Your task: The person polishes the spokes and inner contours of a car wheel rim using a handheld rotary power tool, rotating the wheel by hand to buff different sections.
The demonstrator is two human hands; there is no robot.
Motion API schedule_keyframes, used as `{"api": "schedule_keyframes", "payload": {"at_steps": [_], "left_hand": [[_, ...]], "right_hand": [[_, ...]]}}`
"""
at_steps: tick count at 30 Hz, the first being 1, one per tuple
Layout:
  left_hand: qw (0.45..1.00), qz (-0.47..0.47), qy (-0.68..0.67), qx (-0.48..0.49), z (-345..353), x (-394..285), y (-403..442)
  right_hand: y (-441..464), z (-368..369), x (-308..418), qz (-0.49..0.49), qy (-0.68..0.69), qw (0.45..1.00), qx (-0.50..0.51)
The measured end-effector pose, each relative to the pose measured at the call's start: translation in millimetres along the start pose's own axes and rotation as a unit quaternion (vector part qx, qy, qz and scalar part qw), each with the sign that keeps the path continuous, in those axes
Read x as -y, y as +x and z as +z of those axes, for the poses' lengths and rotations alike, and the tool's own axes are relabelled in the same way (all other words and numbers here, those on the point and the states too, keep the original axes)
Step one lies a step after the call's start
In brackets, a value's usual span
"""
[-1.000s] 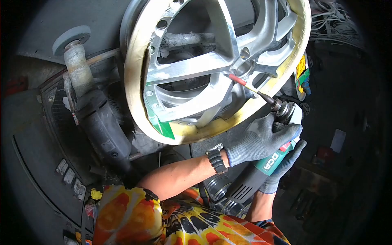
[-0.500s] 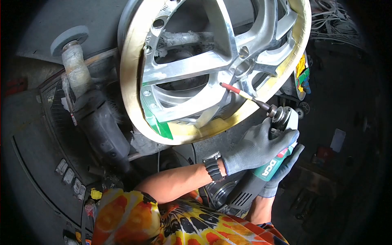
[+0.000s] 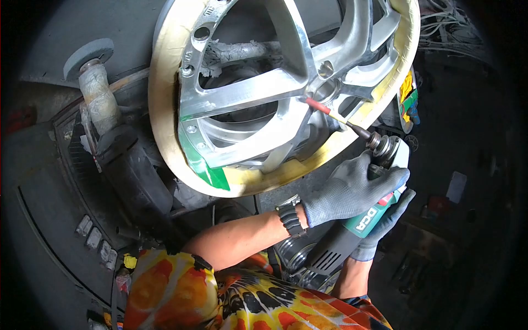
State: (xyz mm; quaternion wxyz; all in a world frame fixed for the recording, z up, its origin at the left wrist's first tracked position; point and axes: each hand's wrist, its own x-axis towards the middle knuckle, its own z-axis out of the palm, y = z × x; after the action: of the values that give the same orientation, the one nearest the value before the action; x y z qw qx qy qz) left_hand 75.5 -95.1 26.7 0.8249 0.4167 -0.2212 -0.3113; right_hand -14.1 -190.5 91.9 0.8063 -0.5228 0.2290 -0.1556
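Grey-gloved, my left hand point(image 3: 357, 187) is wrapped round the head end of a green and black angle grinder point(image 3: 360, 225). My right hand point(image 3: 382, 231), also gloved, grips the grinder's body from its right side. From the grinder's head a slim spindle with a red tip point(image 3: 319, 106) points up and left. That tip is at the spokes near the hub of a silver alloy wheel point(image 3: 247, 93); whether it touches the metal I cannot tell. Yellowish tape point(image 3: 165, 126) covers the rim, and a green strip point(image 3: 201, 165) lies at its lower left.
Left of the wheel stands a dark motor point(image 3: 135, 170) with a wrapped shaft point(image 3: 99, 96) and a round grey disc point(image 3: 88, 55). Cables point(image 3: 445, 27) hang at the upper right. Shiny round metal parts point(image 3: 294, 253) lie below the grinder.
The red tip has shifted slightly right and up, closer to the hub. Both hands and the grinder moved a little right. The wheel appears slightly further left in view.
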Motion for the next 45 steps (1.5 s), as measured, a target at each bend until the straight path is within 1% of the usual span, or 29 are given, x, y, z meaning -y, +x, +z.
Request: {"api": "schedule_keyframes", "payload": {"at_steps": [1,4,7,8,9,10,11,12,13,14,16,18,20,22,24,26,28,30,32,34,35,37,38,39,40,41,43,44,45], "left_hand": [[0.999,-0.007,0.043,0.006,1.6,-0.4,-2.8],[0.999,-0.031,0.009,-0.008,6.4,0.2,-10.8],[0.998,-0.034,0.043,-0.008,8.6,-2.8,-20.6],[0.998,-0.034,0.044,-0.008,10.3,0.5,-22.0],[0.994,0.044,0.091,-0.038,10.6,3.5,-22.9],[0.981,0.122,0.138,-0.067,11.1,5.0,-23.4],[0.980,0.123,0.138,-0.068,12.3,5.4,-21.6],[0.996,0.052,0.039,-0.063,9.6,-1.9,-16.0],[0.996,-0.019,-0.061,-0.056,6.6,-5.6,-11.9],[0.996,-0.018,-0.061,-0.056,4.2,-5.6,-9.5],[1.000,0.018,0.020,-0.009,0.5,-4.2,-4.2],[1.000,0.021,0.007,-0.006,-1.2,-3.4,-0.4],[1.000,0.026,-0.007,-0.002,-2.1,-5.1,-3.0],[1.000,0.011,0.019,0.005,-1.3,-7.2,-7.4],[1.000,0.004,0.008,-0.005,2.4,-2.7,-11.5],[1.000,-0.002,-0.002,-0.013,3.7,1.1,-15.9],[0.999,0.029,0.017,-0.016,4.3,1.6,-16.9],[1.000,0.025,-0.008,-0.005,0.2,-2.5,-13.0],[0.999,0.020,-0.032,0.005,-0.9,-1.5,-11.6],[0.998,0.057,0.023,-0.016,1.4,2.6,-8.8],[0.998,0.057,0.023,-0.017,3.2,3.6,-9.9],[0.999,0.004,-0.032,-0.016,1.6,-8.5,-12.5],[0.999,0.003,-0.032,-0.016,5.1,-2.4,-15.6],[0.985,0.112,0.117,-0.063,8.2,4.1,-19.7],[0.934,0.216,0.262,-0.108,11.1,9.2,-22.8],[0.935,0.216,0.261,-0.108,14.8,14.1,-23.4],[0.958,0.193,0.185,-0.107,16.6,12.4,-23.2],[0.958,0.193,0.185,-0.106,16.1,12.3,-22.4],[0.946,0.214,0.216,-0.111,13.8,11.2,-20.0]], "right_hand": [[-2.1,-1.2,-0.2,0.000,0.000,1.000,0.000],[-8.9,-4.7,-2.5,0.008,0.011,1.000,-0.026],[-11.6,-6.5,-2.1,0.017,0.028,0.999,-0.009],[-11.6,-5.8,-3.0,0.019,0.041,0.999,-0.030],[-11.5,-4.9,-4.0,0.022,0.055,0.997,-0.051],[-11.0,-2.2,-4.1,0.021,0.054,0.997,-0.050],[-9.7,1.8,-3.0,0.023,0.051,0.997,-0.056],[-7.3,4.9,-1.2,0.025,0.047,0.997,-0.062],[-5.3,6.4,-0.8,0.025,0.047,0.997,-0.061],[-3.0,7.4,-0.4,0.017,0.040,0.998,-0.053],[1.0,3.0,1.2,0.011,0.032,0.998,-0.045],[3.1,-6.3,2.1,-0.011,-0.001,0.998,-0.055],[0.7,-0.2,0.8,-0.007,0.002,0.999,-0.050],[-1.4,4.6,0.3,-0.002,0.006,0.999,-0.046],[-6.3,6.1,0.2,-0.001,-0.016,0.997,-0.079],[-9.3,1.7,0.2,0.002,-0.006,0.997,-0.078],[-9.2,0.8,0.5,0.005,0.002,0.997,-0.077],[-7.0,4.0,-0.6,0.010,0.022,0.998,-0.049],[-6.2,9.7,-2.0,0.005,0.024,0.999,-0.047],[-4.0,9.6,-0.4,0.003,0.026,0.999,-0.048],[-3.9,7.0,0.2,0.005,0.018,0.999,-0.049],[-4.9,1.9,1.7,0.008,0.010,0.999,-0.050],[-7.2,-0.3,2.2,0.013,0.023,0.998,-0.053],[-8.6,-1.5,2.6,0.019,0.036,0.998,-0.056],[-9.8,-0.8,2.6,0.018,0.035,0.998,-0.056],[-10.4,0.6,2.8,0.015,0.011,0.998,-0.059],[-10.5,3.5,3.5,0.012,-0.014,0.998,-0.063],[-9.9,5.7,3.5,0.012,-0.025,0.998,-0.065],[-8.8,8.2,3.4,0.011,-0.036,0.997,-0.066]]}}
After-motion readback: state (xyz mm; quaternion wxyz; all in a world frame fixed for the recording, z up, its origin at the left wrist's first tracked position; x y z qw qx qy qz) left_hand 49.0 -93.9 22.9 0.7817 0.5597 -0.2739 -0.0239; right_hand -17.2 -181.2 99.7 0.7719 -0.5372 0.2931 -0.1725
